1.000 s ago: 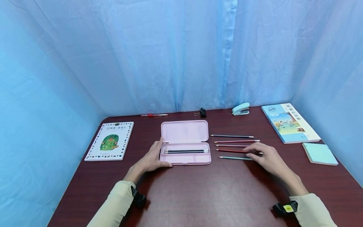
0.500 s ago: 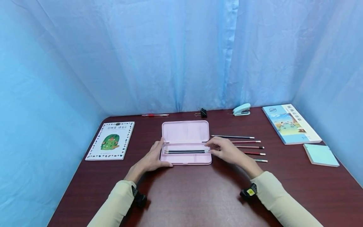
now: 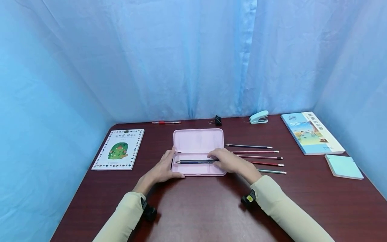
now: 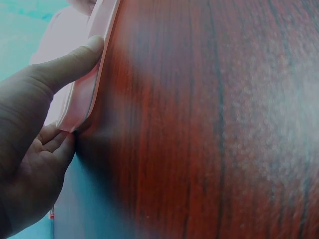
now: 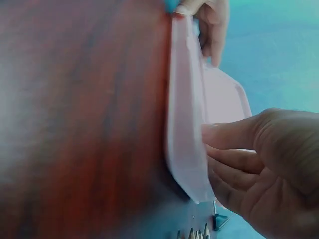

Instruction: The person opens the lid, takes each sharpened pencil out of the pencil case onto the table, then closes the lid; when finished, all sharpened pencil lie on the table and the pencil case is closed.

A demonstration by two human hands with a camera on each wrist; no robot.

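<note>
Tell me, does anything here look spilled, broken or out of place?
Nothing stands out. The pink pencil case lies open, the pencils beside it are laid roughly parallel, and no spill or damage shows, though the right hand hides part of the case.

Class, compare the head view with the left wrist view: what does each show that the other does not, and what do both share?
Only the head view shows the pencils, light blue stapler, black binder clip, two books and pale green notepad.

Only the left wrist view shows the palm side of the left hand.

Both show that hand holding the pink pencil case and the dark red wood-grain table.
</note>
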